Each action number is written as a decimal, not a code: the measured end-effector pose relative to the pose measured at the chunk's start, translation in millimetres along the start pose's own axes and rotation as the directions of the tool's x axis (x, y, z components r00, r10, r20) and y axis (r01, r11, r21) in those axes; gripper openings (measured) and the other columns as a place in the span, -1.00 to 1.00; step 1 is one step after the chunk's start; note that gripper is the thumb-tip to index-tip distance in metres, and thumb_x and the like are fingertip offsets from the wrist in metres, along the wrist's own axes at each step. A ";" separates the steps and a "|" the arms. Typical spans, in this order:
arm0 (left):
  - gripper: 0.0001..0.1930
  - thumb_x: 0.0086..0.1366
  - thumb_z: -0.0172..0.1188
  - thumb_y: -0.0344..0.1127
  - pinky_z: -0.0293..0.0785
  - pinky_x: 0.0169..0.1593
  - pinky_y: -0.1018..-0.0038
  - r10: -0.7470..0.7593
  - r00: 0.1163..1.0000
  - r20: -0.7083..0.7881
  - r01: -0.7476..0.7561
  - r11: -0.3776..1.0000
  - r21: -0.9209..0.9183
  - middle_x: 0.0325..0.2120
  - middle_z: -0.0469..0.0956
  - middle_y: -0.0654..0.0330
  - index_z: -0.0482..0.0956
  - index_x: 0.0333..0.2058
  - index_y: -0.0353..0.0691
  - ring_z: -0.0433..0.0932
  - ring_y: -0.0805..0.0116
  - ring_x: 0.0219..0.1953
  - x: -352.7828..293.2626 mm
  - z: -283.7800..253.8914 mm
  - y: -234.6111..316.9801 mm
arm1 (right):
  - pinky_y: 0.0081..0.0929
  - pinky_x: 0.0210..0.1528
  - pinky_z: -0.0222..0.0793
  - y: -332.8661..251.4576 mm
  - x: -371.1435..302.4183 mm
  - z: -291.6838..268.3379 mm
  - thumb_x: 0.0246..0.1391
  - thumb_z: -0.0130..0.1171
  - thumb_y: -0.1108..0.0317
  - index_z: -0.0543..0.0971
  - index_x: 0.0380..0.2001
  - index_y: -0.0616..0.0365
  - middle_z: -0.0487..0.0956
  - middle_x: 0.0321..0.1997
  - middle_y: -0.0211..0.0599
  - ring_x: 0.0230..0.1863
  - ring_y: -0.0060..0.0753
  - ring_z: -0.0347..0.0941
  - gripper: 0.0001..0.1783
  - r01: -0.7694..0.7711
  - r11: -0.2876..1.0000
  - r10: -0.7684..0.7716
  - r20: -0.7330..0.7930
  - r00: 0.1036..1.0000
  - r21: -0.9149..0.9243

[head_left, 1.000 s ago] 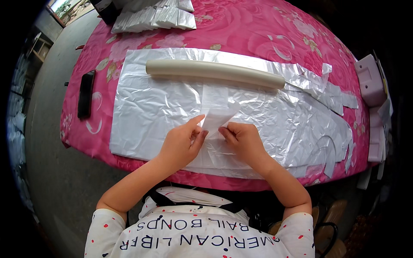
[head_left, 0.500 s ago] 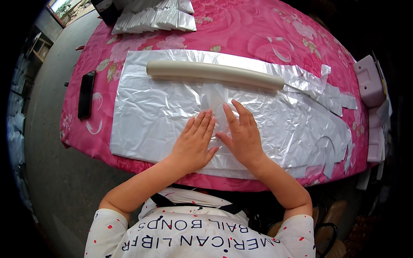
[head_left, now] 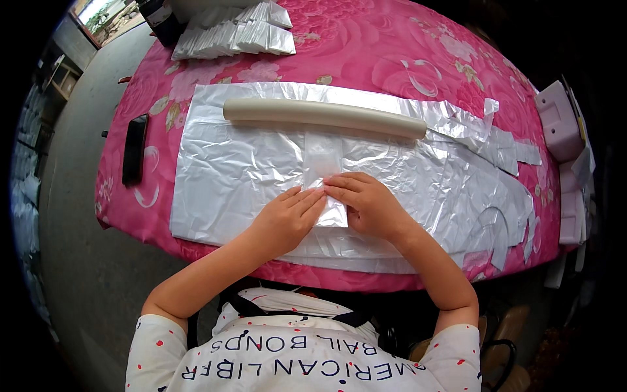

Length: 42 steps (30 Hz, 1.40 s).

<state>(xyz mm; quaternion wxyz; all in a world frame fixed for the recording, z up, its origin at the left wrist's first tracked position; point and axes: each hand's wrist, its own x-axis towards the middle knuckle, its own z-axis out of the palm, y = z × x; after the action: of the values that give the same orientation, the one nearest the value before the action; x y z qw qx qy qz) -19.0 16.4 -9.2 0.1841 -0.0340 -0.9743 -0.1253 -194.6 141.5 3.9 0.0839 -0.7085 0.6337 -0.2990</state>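
Film, a narrow translucent piece, lies just below the centre of the frame, running down between my hands to a shiny lower end, on top of a broad, creased plastic sheet. My left hand has its fingers extended and close together, tips on the film. My right hand is bent more, its fingertips meeting those of the left. Both thumbs are largely hidden, so I cannot tell whether either hand pinches the film or only presses it.

The step in hand I judge to be folding and flattening. Good practice, in my assessment: hold the crease with the left fingers, smooth outward with the right, and square the side edges before pressing. Light pressure is advised; film this thin is likely to cling, trap air or drag the loose sheet beneath.

A pale tube lies across the sheet above my hands, leaving limited room there. Bench covering: pink floral cloth. Also noted: a dark phone at left and stacked white packets at upper left.
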 end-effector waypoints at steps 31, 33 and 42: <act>-0.64 0.05 0.18 -0.43 0.41 -0.23 0.43 -0.333 0.934 0.132 0.358 0.873 -0.330 -0.34 0.57 0.11 0.48 -0.11 -0.30 0.55 0.28 -0.29 12.9 -13.3 4.3 | -0.48 -0.46 0.35 -9.4 -16.9 7.0 -0.07 0.16 0.38 0.59 -0.48 0.19 0.54 -0.57 -0.26 -0.53 -0.34 0.45 -0.88 -0.308 0.901 0.369 -0.165 0.915 0.307; -0.57 0.13 0.16 -0.41 0.39 -0.41 0.50 -0.473 0.873 0.124 0.471 0.746 -0.471 -0.50 0.54 0.08 0.38 0.01 -0.36 0.51 0.34 -0.52 17.7 -5.2 0.2 | -0.48 -0.51 0.32 -12.2 4.3 -7.1 0.00 0.12 0.32 0.58 -0.51 0.23 0.52 -0.64 -0.25 -0.60 -0.37 0.43 -0.81 -0.595 0.725 0.612 0.073 0.788 0.346; -0.31 0.13 0.18 -0.38 0.41 -0.34 0.51 -0.665 0.703 0.251 0.677 0.518 -0.524 -0.37 0.50 0.09 0.06 0.18 -0.44 0.48 0.36 -0.47 41.8 -9.9 -12.4 | -0.52 -0.55 0.36 -2.6 34.0 -19.1 0.11 0.03 0.21 0.54 -0.61 0.33 0.51 -0.71 -0.22 -0.68 -0.47 0.48 -0.61 -0.840 0.461 0.775 0.330 0.538 0.286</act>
<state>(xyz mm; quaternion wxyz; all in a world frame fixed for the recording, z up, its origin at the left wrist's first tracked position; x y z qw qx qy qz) -55.8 2.7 12.1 0.0927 0.2884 -0.8253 -0.4765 -201.9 114.7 31.4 0.4111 -0.3078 0.8062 -0.2940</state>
